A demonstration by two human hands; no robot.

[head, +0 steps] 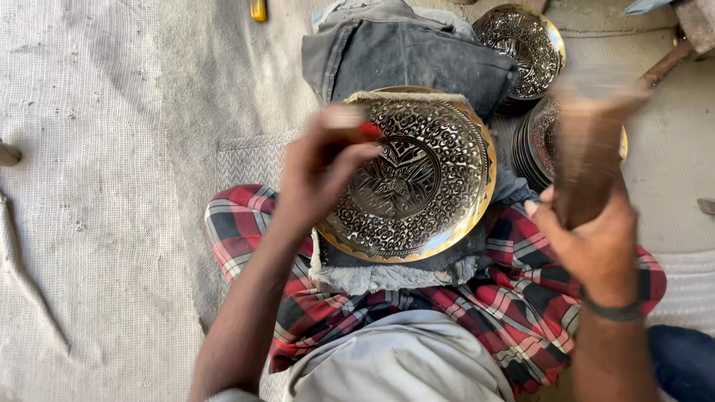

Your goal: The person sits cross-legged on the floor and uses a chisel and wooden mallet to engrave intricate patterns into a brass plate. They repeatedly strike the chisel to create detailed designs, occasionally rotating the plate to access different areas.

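The person's checked red cloth (521, 298) is covering the lap nearest the camera. On it one engraved brass plate (417, 179) is lying tilted on a padded block (387, 272), its rim free all round. The left hand (316, 175) is closing its fingers around a red-tipped punch (357, 128), pressing over the plate's upper left. The right hand (592, 246) is gripping a blurred wooden mallet (592, 141), raised just right of the plate. Further off, a stack of plates (540, 138) and one more plate (521, 48) are lying beside dark folded fabric (402, 56), with open matting (97, 186) stretching left.
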